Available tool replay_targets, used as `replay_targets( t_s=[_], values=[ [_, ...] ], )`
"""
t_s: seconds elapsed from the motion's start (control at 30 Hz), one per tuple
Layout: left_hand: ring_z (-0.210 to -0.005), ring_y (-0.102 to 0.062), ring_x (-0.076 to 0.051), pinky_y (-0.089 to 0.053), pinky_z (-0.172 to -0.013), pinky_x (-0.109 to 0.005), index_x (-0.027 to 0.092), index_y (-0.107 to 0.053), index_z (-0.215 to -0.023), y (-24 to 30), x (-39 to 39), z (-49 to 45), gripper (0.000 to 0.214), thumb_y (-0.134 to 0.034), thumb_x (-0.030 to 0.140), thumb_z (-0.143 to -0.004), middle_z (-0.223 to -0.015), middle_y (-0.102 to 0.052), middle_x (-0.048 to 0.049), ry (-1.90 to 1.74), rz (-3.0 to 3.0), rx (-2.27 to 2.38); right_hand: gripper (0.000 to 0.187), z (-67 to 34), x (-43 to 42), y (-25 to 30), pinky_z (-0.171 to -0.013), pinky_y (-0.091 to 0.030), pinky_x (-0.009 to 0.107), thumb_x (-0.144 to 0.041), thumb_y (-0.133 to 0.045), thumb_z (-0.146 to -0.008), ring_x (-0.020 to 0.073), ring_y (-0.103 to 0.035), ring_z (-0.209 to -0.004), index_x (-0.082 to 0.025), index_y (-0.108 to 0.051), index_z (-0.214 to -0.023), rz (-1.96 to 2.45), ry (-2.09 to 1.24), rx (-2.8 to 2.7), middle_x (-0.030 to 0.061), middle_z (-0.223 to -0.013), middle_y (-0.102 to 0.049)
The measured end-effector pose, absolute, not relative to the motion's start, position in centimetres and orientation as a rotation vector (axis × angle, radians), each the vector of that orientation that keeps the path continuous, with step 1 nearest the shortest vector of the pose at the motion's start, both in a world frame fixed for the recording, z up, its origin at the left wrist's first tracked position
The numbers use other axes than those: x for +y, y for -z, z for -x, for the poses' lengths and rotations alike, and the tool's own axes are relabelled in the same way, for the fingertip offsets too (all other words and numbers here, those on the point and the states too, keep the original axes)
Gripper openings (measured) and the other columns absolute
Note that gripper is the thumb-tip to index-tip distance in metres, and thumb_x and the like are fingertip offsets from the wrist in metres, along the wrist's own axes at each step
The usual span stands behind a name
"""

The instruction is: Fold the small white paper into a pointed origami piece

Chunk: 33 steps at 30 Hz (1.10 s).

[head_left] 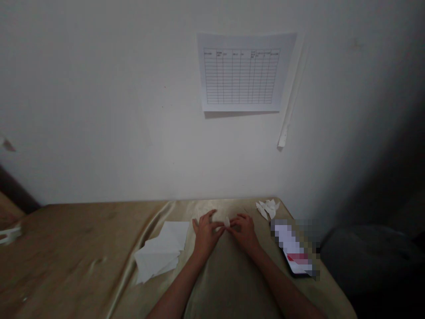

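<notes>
My left hand (206, 234) and my right hand (243, 231) rest close together on the tan cloth-covered table (83, 248). Between their fingertips they pinch a small piece of white paper (223, 219), which lies partly on the cloth. The fingers of both hands are bent round its edges. A loose stack of white paper sheets (162, 251) lies just left of my left hand. A small heap of folded white paper shapes (267, 208) sits at the table's far right corner, beyond my right hand.
A phone (295, 250) with a lit screen lies near the table's right edge. A printed table sheet (241, 73) is stuck to the white wall behind. A white object (9, 235) shows at the far left edge.
</notes>
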<state>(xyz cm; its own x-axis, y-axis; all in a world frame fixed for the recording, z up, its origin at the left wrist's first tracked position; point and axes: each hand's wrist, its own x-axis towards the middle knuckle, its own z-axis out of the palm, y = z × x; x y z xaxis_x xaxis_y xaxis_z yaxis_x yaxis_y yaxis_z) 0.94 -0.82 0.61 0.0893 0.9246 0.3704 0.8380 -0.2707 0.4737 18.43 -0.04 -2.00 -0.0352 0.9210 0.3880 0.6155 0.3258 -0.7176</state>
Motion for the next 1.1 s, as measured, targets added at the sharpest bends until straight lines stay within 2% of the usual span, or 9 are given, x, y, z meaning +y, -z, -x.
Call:
replay_targets(
  t_s=[0.2, 0.43, 0.57, 0.77, 1.1],
  values=[
    [-0.123, -0.056, -0.028, -0.015, -0.114, -0.072, 0.030, -0.077, -0.082, -0.64, -0.96, -1.24, 0.005, -0.074, 0.027, -0.079, -0.140, -0.058, -0.0052, -1.032, -2.102, 1.823, 0.009, -18.21, -0.18, 1.86, -0.109, -0.032, 0.045, -0.025, -0.068, -0.082, 0.0267, -0.051, -0.122, -0.026, -0.077, -0.081, 1.329, -0.477, -1.789, 0.0034, -0.103, -0.075],
    [-0.131, -0.052, -0.029, -0.023, -0.113, -0.070, 0.029, -0.078, -0.086, -0.64, -0.78, -1.51, 0.011, -0.073, 0.022, -0.079, -0.150, -0.049, -0.0069, -0.931, -2.036, 1.749, 0.007, -18.30, -0.06, 2.03, -0.110, -0.030, 0.047, -0.026, -0.071, -0.080, 0.0274, -0.048, -0.125, -0.027, -0.077, -0.082, 1.347, -0.479, -1.759, 0.0026, -0.103, -0.075],
    [-0.133, -0.050, -0.030, -0.018, -0.115, -0.070, 0.030, -0.079, -0.085, -0.54, -0.78, -1.54, 0.011, -0.075, 0.023, -0.078, -0.151, -0.048, -0.0051, -0.884, -2.088, 1.728, 0.007, -18.43, 0.03, 1.93, -0.110, -0.030, 0.048, -0.027, -0.071, -0.080, 0.0290, -0.049, -0.124, -0.027, -0.078, -0.080, 1.367, -0.479, -1.729, 0.0036, -0.102, -0.076],
    [-0.134, -0.049, -0.031, -0.011, -0.115, -0.073, 0.034, -0.080, -0.087, -0.15, -0.79, -1.49, 0.009, -0.078, 0.036, -0.078, -0.152, -0.048, -0.0040, -0.890, -2.148, 1.695, 0.009, -18.48, 0.03, 1.92, -0.110, -0.031, 0.047, -0.025, -0.070, -0.081, 0.0283, -0.048, -0.124, -0.027, -0.078, -0.081, 1.363, -0.471, -1.743, 0.0036, -0.104, -0.075],
    [-0.137, -0.046, -0.031, -0.011, -0.116, -0.072, 0.031, -0.079, -0.083, -0.22, -0.75, -1.60, 0.008, -0.077, 0.027, -0.077, -0.152, -0.050, -0.0034, -0.868, -2.149, 1.707, 0.009, -18.33, -0.15, 1.93, -0.110, -0.031, 0.046, -0.023, -0.072, -0.077, 0.0270, -0.047, -0.126, -0.027, -0.078, -0.083, 1.350, -0.448, -1.759, 0.0031, -0.106, -0.074]
  ],
)
